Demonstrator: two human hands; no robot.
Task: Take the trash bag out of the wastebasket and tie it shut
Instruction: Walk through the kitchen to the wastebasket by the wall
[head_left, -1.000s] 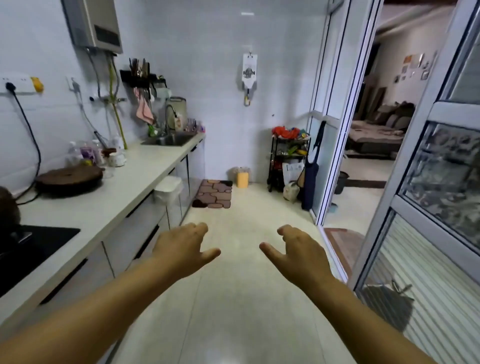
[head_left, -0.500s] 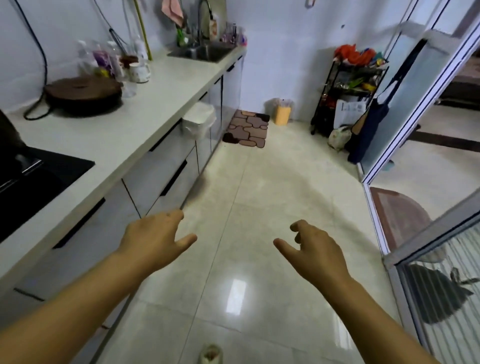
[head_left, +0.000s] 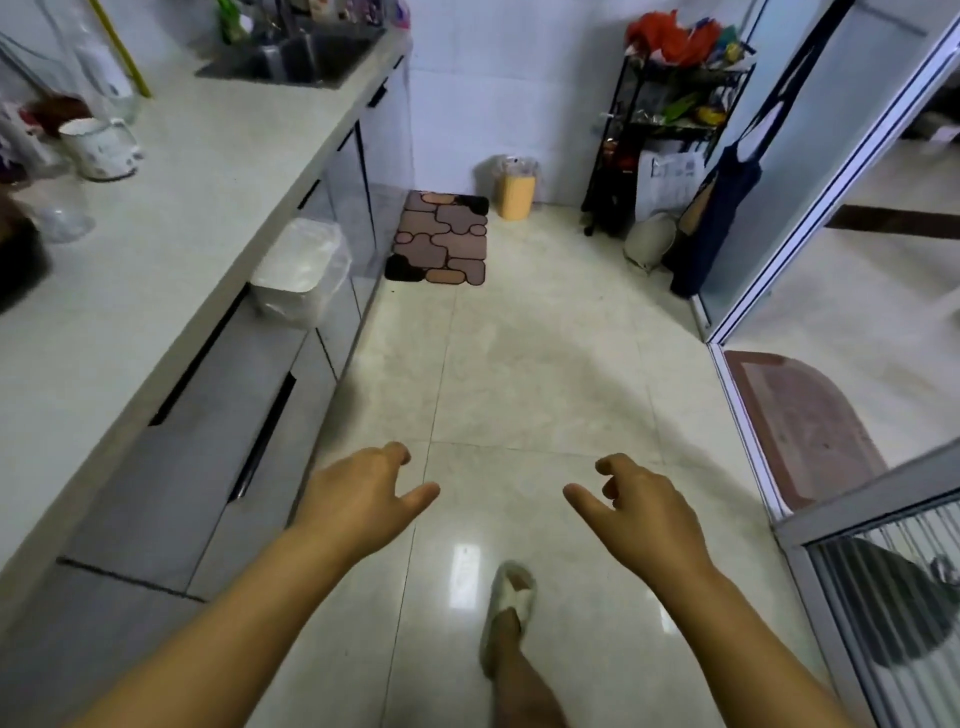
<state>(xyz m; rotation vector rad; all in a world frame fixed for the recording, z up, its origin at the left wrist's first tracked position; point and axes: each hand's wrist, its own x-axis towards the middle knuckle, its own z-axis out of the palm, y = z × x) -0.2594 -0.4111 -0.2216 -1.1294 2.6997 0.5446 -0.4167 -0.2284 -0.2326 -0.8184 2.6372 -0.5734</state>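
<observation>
A small yellow wastebasket (head_left: 515, 196) stands on the floor against the far wall, lined with a clear trash bag (head_left: 511, 165) whose rim puffs above it. My left hand (head_left: 361, 501) and my right hand (head_left: 641, 512) are held out low over the tiled floor, far short of the wastebasket. Both hands hold nothing, with fingers loosely curled and thumbs apart.
A white counter (head_left: 171, 218) with cabinets runs along the left; a white hanging bin (head_left: 301, 270) is hooked on a cabinet door. A patterned mat (head_left: 441, 239) lies before the sink. A black rack (head_left: 670, 119) and dark tote bag (head_left: 722, 208) stand right. A slippered foot (head_left: 511, 597) steps forward.
The view has tilted down and moved forward along the kitchen; the wastebasket is closer. Both hands stay held out and hold nothing. A slippered foot has come into view.
</observation>
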